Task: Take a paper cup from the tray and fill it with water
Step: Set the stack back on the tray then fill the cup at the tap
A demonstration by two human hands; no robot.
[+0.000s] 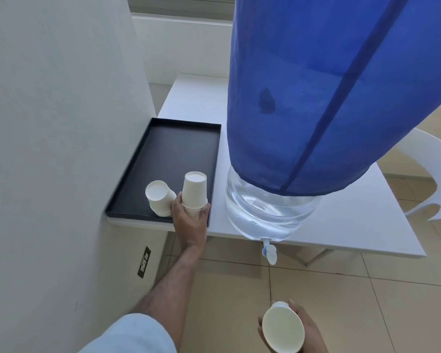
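A black tray (163, 154) lies on the white table by the wall. My left hand (189, 220) grips an upside-down stack of paper cups (194, 192) at the tray's near right corner. A second stack of cups (159, 197) leans tilted beside it on the tray. My right hand (306, 329) holds a single paper cup (282, 330) low at the bottom of the view, its mouth facing me, below and in front of the white tap (270, 253). The tap sticks out from a clear water jug (265, 212) under a blue cloth cover (329, 98).
The white table (354, 225) carries the tray and jug; its front edge is just behind the tap. A wall (49, 149) with a socket (144, 261) stands at the left. A white chair (428, 179) is at the right. Tiled floor lies below.
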